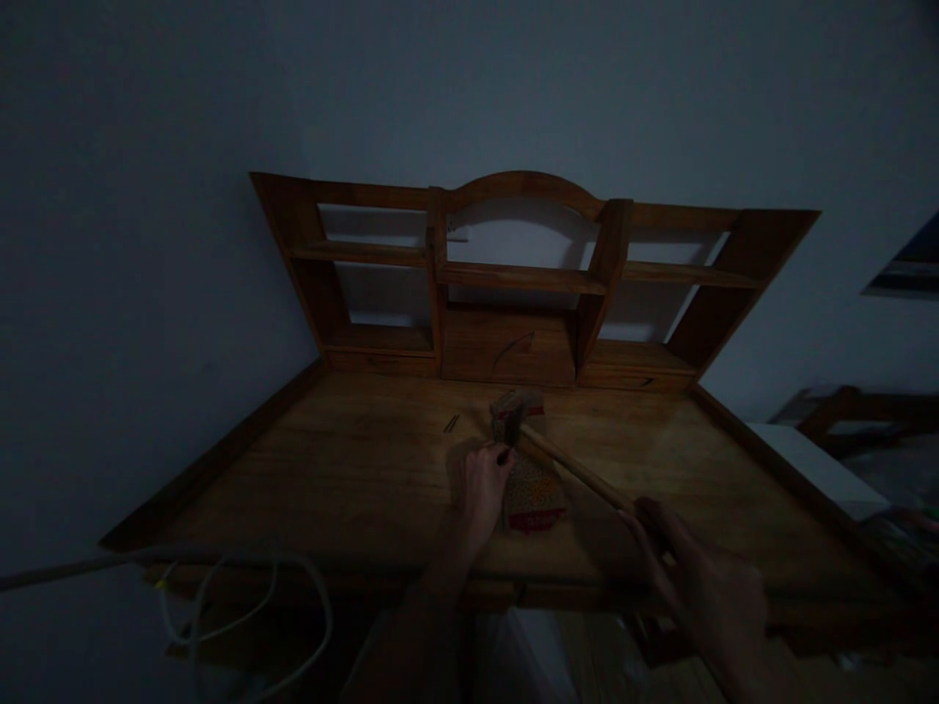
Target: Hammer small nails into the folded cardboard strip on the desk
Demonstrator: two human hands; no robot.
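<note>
My right hand [693,577] is wrapped round the wooden handle of a hammer [576,469]. The hammer's dark head [513,424] is just above and touching or very near the fingertips of my left hand [484,479]. Those left fingers are pinched together at the left edge of a printed package [534,494] with red bands, which lies on the desk. What they pinch is too dark to make out. Two thin dark pieces, apparently nails [451,423], lie on the wood to the left of the package.
The wooden desk [352,460] has a raised shelf unit [514,279] along its back, with small drawers below. A pale looped cable [323,596] hangs at the front left edge. A wooden chair [866,406] and a white surface [814,464] stand to the right. The light is dim.
</note>
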